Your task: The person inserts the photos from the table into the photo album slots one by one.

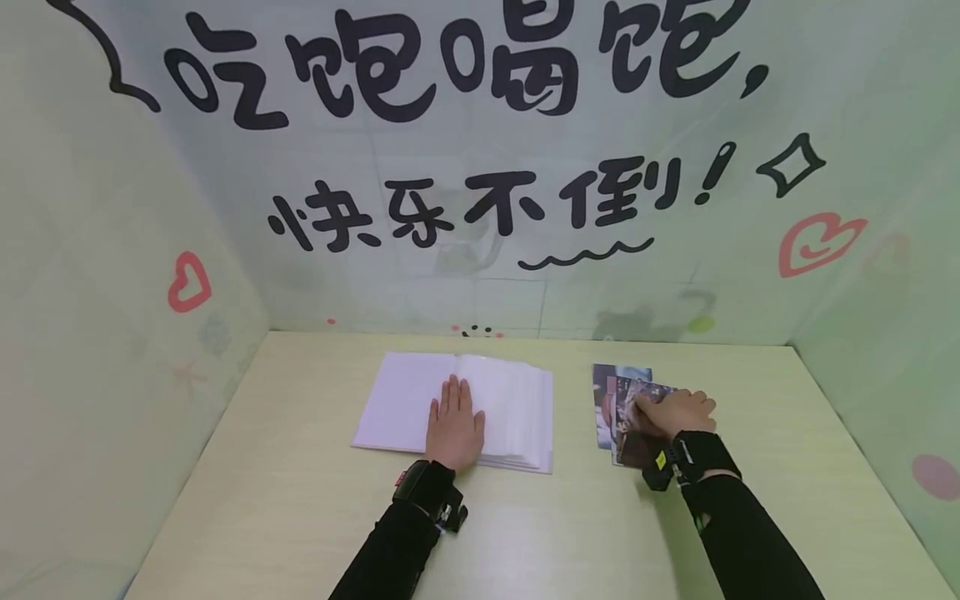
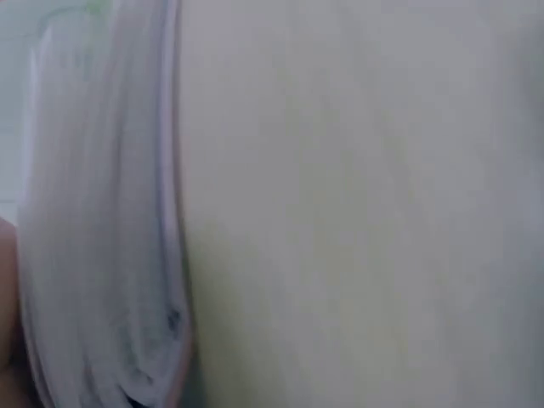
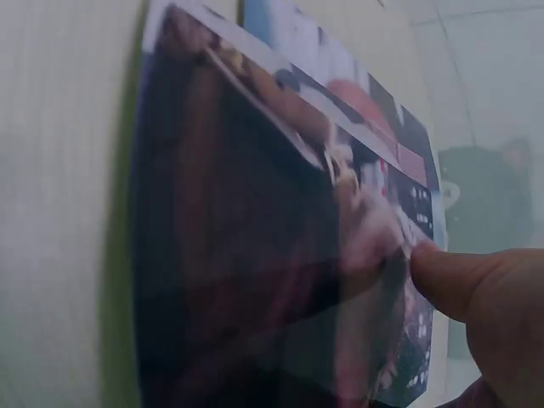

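An open album (image 1: 405, 400) with a pale lilac-white cover and a thick stack of whitish pages lies on the table. My left hand (image 1: 455, 425) rests flat on it near the fold, fingers straight and pointing away. In the left wrist view the page edges (image 2: 93, 212) appear blurred. Right of the album lie overlapping printed photos (image 1: 602, 408). My right hand (image 1: 681, 412) is at the right side of the top photo (image 1: 626, 446), thumb on its face, fingers curled at its edge. The right wrist view shows the thumb (image 3: 455, 276) touching this dark photo; the other fingertips are hidden.
The pale wooden table (image 1: 285, 492) bears the album and photos. Behind it hangs a light backdrop (image 1: 510, 292) with black lettering, and printed side walls (image 1: 900, 375) close it in left and right. Each wrist carries a black strapped camera (image 1: 432, 496).
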### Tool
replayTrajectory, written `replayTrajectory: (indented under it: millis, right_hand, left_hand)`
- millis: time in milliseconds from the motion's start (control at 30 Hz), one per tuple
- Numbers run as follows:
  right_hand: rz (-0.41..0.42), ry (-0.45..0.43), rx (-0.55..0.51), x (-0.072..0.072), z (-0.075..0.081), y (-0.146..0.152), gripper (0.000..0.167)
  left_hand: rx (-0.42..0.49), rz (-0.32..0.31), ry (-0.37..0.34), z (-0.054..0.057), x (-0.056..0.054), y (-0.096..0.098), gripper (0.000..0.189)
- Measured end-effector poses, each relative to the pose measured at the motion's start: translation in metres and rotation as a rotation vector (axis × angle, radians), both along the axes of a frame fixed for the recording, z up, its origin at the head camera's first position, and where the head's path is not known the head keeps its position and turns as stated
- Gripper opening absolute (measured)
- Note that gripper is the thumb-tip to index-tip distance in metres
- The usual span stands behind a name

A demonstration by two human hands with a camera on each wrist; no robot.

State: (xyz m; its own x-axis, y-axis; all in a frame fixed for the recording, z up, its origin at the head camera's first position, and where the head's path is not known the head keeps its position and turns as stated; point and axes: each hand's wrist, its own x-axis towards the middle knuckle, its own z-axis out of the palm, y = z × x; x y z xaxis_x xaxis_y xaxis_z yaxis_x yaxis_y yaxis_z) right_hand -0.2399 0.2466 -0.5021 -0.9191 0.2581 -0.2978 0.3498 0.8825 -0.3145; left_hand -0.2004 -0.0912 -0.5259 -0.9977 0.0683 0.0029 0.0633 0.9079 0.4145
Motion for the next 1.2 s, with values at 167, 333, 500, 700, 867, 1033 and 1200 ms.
replayTrajectory:
  millis: [167, 333, 500, 700, 867, 1033, 1200]
  right_hand:
    - [0.002, -0.049, -0.060, 0.001, 0.002, 0.006, 0.098]
    - [-0.051, -0.048, -0.104, 0.000, 0.000, 0.004, 0.101]
    - [-0.126, -0.033, -0.172, 0.002, 0.003, 0.001, 0.102]
    - [-0.125, 0.058, -0.265, 0.004, 0.002, 0.005, 0.086]
    - [-0.033, 0.129, -0.248, 0.000, -0.001, 0.013, 0.041]
    - [-0.116, 0.179, -0.254, -0.005, 0.005, 0.013, 0.040]
    - [-0.265, 0.394, -0.322, -0.012, 0.015, 0.005, 0.043]
  left_hand:
    - [0.070, 0.038, 0.011, 0.007, 0.000, 0.002, 0.064]
    - [0.080, 0.089, 0.017, 0.009, -0.006, 0.009, 0.068]
    - [0.060, 0.131, -0.005, 0.010, -0.017, 0.015, 0.070]
    - [-0.008, 0.154, 0.008, 0.007, -0.025, 0.019, 0.069]
    - [-0.064, 0.152, 0.026, 0.002, -0.026, 0.021, 0.063]
    - [-0.089, 0.135, 0.053, 0.002, -0.024, 0.021, 0.057]
    - [-0.075, 0.113, 0.063, 0.001, -0.022, 0.022, 0.053]
